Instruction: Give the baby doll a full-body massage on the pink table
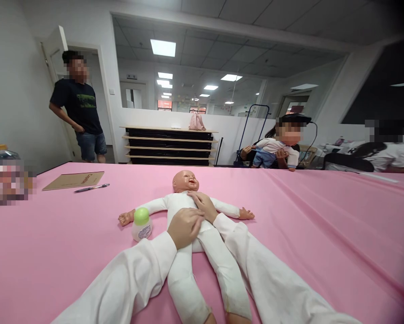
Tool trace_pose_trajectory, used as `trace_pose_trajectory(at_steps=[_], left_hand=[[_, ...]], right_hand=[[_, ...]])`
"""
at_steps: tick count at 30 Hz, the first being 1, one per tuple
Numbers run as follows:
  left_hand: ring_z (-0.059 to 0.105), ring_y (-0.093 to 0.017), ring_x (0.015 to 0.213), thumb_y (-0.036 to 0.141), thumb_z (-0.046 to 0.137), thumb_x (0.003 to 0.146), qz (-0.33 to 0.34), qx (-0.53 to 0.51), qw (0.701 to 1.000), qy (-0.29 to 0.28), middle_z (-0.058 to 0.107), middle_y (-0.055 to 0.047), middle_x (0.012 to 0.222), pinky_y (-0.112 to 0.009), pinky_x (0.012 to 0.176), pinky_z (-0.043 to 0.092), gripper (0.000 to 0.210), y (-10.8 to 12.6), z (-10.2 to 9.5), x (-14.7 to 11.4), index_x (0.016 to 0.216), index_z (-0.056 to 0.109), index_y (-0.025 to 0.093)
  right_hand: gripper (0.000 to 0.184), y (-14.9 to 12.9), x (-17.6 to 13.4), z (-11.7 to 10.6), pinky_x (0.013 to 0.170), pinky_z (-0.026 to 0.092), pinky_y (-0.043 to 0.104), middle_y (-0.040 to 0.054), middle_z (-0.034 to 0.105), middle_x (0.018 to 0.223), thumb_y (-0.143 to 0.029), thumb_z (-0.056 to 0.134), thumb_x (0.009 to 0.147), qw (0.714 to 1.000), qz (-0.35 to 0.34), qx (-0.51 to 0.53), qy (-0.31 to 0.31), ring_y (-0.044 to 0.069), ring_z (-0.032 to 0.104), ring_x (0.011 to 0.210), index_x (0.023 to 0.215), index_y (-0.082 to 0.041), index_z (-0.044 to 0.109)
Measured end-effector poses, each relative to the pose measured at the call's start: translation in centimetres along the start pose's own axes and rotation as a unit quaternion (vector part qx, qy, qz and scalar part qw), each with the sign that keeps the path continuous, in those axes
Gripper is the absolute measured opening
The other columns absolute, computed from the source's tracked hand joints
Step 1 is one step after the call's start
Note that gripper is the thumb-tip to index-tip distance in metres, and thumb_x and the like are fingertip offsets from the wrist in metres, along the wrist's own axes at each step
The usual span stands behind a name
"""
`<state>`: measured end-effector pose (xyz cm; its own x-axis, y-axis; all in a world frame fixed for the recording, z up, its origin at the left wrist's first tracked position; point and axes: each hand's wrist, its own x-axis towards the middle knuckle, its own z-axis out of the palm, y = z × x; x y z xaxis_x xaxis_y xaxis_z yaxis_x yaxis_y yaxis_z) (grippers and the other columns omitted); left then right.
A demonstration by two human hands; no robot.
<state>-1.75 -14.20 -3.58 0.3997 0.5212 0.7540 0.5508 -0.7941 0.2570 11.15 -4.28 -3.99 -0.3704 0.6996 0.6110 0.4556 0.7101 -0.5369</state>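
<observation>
A baby doll point(178, 202) with a cloth body lies on its back on the pink-covered table point(87, 252), head away from me and arms spread. My right hand point(204, 206) rests on its chest, fingers stretched toward the neck. Lower down, my left hand point(187, 226) lies across the belly with its fingers slightly bent. Neither hand grips anything. Close to the doll's hand on the left stands a small bottle point(142, 227) with a green cap, label partly visible. The doll's feet run off the bottom of the view.
A brown notebook point(74, 180) and a pen point(92, 188) lie at the back left. Behind the table's far edge a person point(286, 135) holds another, dressed doll point(267, 148). A person point(80, 103) stands by the door; another person point(391, 148) sits at right. Stacked boards point(170, 146) stand behind.
</observation>
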Motion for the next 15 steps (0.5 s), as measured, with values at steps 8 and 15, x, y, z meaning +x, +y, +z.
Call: trace_pose_trajectory(at_steps=[8,15], left_hand=[[0.045,-0.015,0.058,0.017,0.037,0.085,-0.043,0.152,0.978,0.140,0.050,-0.003,0.054,-0.029,0.055,0.034,0.032,-0.7,0.2,-0.6,0.055,0.048,0.017],[0.037,-0.013,0.052,0.016,0.035,0.083,0.145,0.052,0.985,0.079,0.046,-0.002,0.051,-0.027,0.050,0.032,0.032,0.1,-0.4,-0.4,0.052,0.040,0.018]], right_hand=[[0.041,-0.2,-1.3,-0.6,0.069,0.041,0.029,0.0034,0.062,0.065,-0.036,0.031,0.088,0.985,0.060,-0.036,0.155,0.016,0.055,0.068,0.058,-0.018,0.054],[0.026,-2.5,-0.3,-0.7,0.072,0.046,0.028,0.0047,0.064,0.077,-0.030,0.046,0.084,0.992,-0.084,0.083,-0.046,0.015,0.059,0.075,0.068,-0.017,0.062]])
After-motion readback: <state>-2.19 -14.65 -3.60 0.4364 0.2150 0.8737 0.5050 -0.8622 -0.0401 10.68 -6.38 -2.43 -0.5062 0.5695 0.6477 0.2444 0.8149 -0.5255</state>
